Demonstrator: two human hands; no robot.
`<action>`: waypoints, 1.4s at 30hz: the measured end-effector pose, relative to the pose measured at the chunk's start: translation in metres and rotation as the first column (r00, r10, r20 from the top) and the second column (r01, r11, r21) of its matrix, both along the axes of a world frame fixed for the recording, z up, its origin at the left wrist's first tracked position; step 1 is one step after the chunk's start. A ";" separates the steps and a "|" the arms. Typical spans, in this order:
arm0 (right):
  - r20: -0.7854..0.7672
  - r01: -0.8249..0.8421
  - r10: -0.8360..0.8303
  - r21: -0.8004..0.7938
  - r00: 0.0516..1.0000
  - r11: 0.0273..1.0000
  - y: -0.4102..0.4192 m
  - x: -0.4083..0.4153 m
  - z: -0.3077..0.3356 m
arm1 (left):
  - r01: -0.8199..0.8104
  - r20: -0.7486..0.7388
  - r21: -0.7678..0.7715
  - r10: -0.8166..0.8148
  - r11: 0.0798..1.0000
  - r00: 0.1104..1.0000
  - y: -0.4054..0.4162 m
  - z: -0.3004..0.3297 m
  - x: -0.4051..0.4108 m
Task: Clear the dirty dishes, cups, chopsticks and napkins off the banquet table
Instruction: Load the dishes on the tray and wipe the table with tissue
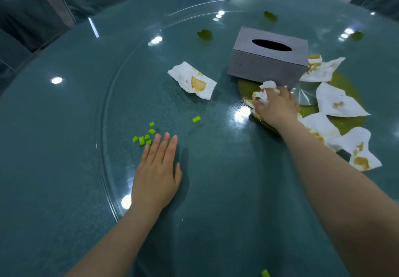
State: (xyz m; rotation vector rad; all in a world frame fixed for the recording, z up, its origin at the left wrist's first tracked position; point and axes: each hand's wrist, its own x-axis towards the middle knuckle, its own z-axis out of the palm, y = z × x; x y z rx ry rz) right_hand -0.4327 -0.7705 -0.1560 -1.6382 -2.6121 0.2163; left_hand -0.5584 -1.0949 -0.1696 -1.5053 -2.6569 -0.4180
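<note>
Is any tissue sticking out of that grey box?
No. The grey tissue box stands upright, and its oval slot shows only dark, with no tissue poking up. How full it is inside cannot be told.

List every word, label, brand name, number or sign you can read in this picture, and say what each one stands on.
There is no readable text in this view.
Grey tissue box: faint marks low on its front face, too blurred to read.
Stained napkins: brown stains only, no print.
Glass table: only light reflections, no text.
</note>
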 end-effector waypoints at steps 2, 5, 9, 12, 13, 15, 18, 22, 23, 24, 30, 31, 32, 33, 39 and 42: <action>-0.003 -0.032 0.032 0.055 0.999 0.998 0.001 -0.004 0.002 | 0.016 0.000 0.005 -0.016 1.000 1.000 0.001 0.000 -0.004; -0.059 -0.141 0.147 0.101 0.987 0.985 -0.014 -0.009 0.007 | 0.042 0.026 0.014 -0.042 0.999 0.999 0.001 -0.002 -0.009; -0.120 -0.248 0.255 0.067 0.960 0.966 -0.049 0.001 0.013 | 0.070 0.047 -0.002 -0.070 0.998 0.996 0.003 -0.002 -0.014; -0.238 -0.217 0.256 0.180 0.937 0.959 -0.069 0.026 0.026 | 0.105 0.065 -0.011 -0.104 0.994 0.992 0.002 0.000 -0.016; -0.276 -0.163 0.225 0.230 0.935 0.959 -0.072 0.038 0.031 | 0.111 0.068 -0.015 -0.110 0.994 0.992 0.002 0.000 -0.017; -0.322 -0.023 0.119 0.288 0.939 0.957 -0.075 0.066 0.038 | 0.106 0.082 -0.021 -0.104 0.994 0.991 0.002 -0.001 -0.018; -0.347 0.202 -0.101 0.267 0.932 0.942 -0.067 0.115 0.044 | 0.091 0.093 -0.023 -0.088 0.996 0.992 0.002 -0.001 -0.017; -0.224 0.360 -0.327 0.127 0.918 0.924 -0.050 0.158 0.033 | 0.070 0.097 -0.024 -0.067 0.997 0.993 0.002 0.000 -0.015; -0.200 0.353 -0.342 0.023 0.918 0.935 -0.049 0.161 0.028 | 0.067 0.095 -0.027 -0.064 0.997 0.993 0.002 0.000 -0.014; -0.173 0.333 -0.339 -0.063 0.925 0.941 -0.049 0.161 0.021 | 0.064 0.094 -0.029 -0.061 0.998 0.994 0.001 0.001 -0.014; -0.073 0.239 -0.248 -0.122 0.966 0.963 -0.039 0.137 0.006 | 0.044 0.098 -0.031 -0.041 0.999 0.994 0.002 0.000 -0.012; -0.073 0.212 -0.222 -0.121 0.972 0.970 -0.038 0.132 0.006 | 0.042 0.097 -0.032 -0.039 0.999 0.995 0.002 0.000 -0.012; -0.074 0.176 -0.185 -0.110 0.980 0.978 -0.039 0.127 0.005 | 0.037 0.098 -0.034 -0.034 0.999 0.995 0.002 0.000 -0.011; -0.085 0.134 -0.141 -0.089 0.986 0.987 -0.040 0.121 0.004 | 0.030 0.101 -0.037 -0.026 0.999 0.995 0.002 0.000 -0.011; -0.319 -0.054 0.034 -0.056 0.947 0.997 -0.066 0.081 0.002 | -0.013 0.135 -0.025 0.016 1.000 0.991 -0.001 -0.001 -0.006; -0.336 -0.119 0.081 -0.093 0.939 0.989 -0.086 0.081 -0.002 | -0.019 0.150 -0.026 0.023 0.999 0.988 -0.003 -0.001 0.001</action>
